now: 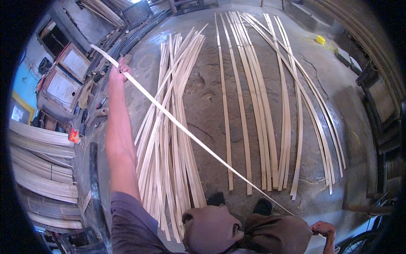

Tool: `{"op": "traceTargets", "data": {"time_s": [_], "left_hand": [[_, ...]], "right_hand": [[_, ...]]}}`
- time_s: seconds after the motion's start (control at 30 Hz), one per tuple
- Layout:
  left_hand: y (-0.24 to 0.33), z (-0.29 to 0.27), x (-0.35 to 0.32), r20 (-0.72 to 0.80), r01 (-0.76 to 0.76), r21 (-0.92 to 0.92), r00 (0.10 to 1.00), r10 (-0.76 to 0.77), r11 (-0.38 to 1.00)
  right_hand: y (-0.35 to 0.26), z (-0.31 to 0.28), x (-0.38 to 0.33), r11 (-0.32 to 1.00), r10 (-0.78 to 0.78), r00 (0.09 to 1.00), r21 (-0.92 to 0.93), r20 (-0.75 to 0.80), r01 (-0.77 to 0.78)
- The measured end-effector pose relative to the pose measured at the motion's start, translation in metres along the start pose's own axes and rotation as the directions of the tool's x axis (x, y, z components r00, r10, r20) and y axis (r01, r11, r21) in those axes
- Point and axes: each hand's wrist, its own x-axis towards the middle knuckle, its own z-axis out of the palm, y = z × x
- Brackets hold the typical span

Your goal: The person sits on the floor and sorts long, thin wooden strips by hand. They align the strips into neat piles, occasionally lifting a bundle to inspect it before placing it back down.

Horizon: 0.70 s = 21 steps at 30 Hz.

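A long, pale bamboo strip [186,130] runs slantwise across the view, from the upper left down to my right knee. My left hand [120,71], arm stretched forward, is closed round it near its far end. Beside the knee, my right hand [323,229] is closed where the strip's near end passes; the knee's cloth partly hides that stretch. Under the strip lies a crossed pile of bamboo strips [169,169] on the floor. Farther right, more bamboo strips [259,127] are spread lengthwise, some side by side and some crossing.
Bundled strips [44,173] are stacked along the left side, near a dark pole [95,182]. A red box [74,136] stands by them. At the far right are a yellow container [320,40] and grey blocks [349,59]. Part of a wheel [359,244] shows at lower right.
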Motion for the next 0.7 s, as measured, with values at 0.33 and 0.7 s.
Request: {"op": "traceTargets", "data": {"time_s": [0.33,0.7], "left_hand": [[0.034,-0.065,0.006,0.056,-0.049,-0.077,0.997,0.053,0.996],[0.041,-0.04,-0.012,-0.004,-0.197,0.76,0.951,0.308,0.619]], "right_hand": [[0.032,0.016,0.011,0.981,-0.123,0.99,-0.14,0.066,0.132],[-0.054,0.072,0.008,0.787,-0.31,0.439,-0.486,-0.843,-0.379]]}}
